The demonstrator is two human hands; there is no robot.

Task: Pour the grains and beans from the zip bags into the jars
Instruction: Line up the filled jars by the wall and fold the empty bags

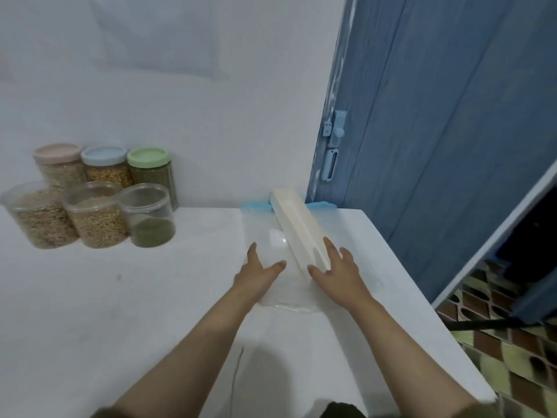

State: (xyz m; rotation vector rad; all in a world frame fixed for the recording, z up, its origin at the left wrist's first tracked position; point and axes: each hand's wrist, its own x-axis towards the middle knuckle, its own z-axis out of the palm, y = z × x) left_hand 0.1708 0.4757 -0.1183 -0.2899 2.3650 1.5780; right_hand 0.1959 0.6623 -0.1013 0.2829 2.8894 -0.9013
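Note:
Clear empty zip bags (265,233) with blue zip strips lie flat in a pile on the white table (120,297). A long cream plastic piece (298,227) rests diagonally on top of them. My left hand (259,276) lies flat on the bags, fingers spread. Just right of it, my right hand (337,273) has open fingers touching the near end of the cream piece. At the back left stand several clear jars: three lidless in front holding grains (39,218), beans (96,218) and green beans (147,218), three lidded behind (104,167).
A white wall runs behind the table. A blue door (437,131) with a latch stands open at the right, close to the table's right edge. Beyond that edge lies a tiled floor (497,342). A thin dark cord (236,372) hangs near me.

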